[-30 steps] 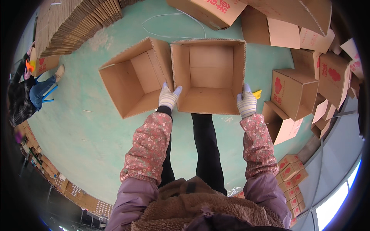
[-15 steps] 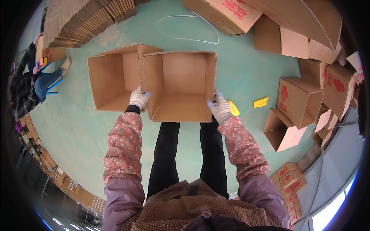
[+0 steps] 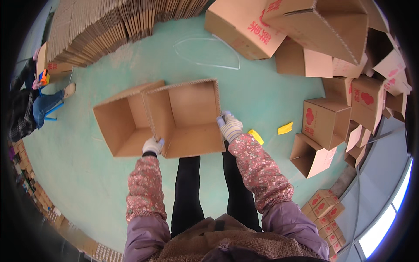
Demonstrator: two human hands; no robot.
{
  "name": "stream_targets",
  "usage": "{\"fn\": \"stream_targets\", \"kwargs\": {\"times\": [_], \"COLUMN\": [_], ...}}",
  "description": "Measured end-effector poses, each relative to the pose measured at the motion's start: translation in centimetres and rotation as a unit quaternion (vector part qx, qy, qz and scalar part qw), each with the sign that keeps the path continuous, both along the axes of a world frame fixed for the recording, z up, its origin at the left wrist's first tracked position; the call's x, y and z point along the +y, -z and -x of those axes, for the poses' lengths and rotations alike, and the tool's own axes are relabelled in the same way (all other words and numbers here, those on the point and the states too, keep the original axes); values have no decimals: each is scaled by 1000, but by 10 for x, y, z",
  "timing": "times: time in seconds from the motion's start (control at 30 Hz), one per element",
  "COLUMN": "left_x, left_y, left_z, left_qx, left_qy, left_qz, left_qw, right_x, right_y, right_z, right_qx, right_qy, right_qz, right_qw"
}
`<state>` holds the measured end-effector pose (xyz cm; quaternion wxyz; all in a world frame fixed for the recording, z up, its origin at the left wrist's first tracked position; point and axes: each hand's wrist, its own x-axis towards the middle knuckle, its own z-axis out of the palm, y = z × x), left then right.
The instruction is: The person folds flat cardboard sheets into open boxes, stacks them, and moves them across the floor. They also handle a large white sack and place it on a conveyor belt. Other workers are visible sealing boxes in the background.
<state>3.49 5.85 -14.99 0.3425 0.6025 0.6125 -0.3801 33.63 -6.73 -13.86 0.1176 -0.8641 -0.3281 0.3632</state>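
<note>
Two brown cardboard boxes stand side by side in front of my legs, their open sides facing me. The right box (image 3: 196,137) presses against the left box (image 3: 111,124), and both sit slightly slanted, with the right side farther from me. My left hand (image 3: 152,146), in a striped glove, is closed at the lower near corner where the boxes meet; whether it holds one wall or both is unclear. My right hand (image 3: 230,126), gloved alike, grips the right wall of the right box, its fingertips partly hidden.
Flattened cardboard (image 3: 100,30) is stacked at the far left. Open printed boxes (image 3: 325,122) are heaped along the right. Two yellow pieces (image 3: 285,128) and a loop of clear strap (image 3: 207,64) lie on the green floor. Another person (image 3: 46,105) sits at the left edge.
Both boxes have come nearer to me and to the left, and have turned a little counter-clockwise. My hands have moved along with them, still holding on. The whole view has shifted somewhat.
</note>
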Motion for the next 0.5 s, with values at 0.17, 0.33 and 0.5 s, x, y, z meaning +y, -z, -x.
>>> {"fn": "stream_targets", "kwargs": {"times": [0.17, 0.33, 0.5], "left_x": [-35, -50, -52], "left_y": [-25, -58, -103], "left_z": [22, 56, 85], "left_qx": [-65, -137, -208], "left_qy": [-65, -58, -103], "left_qz": [-61, -108, -99], "left_qw": [994, 983, 968], "right_x": [-6, -18, 0], "right_y": [-55, -103, -148], "right_z": [4, -8, -63], "right_qx": [89, 109, -47], "right_qy": [-25, 56, -75], "right_qz": [48, 34, 76], "right_qw": [995, 992, 993]}}
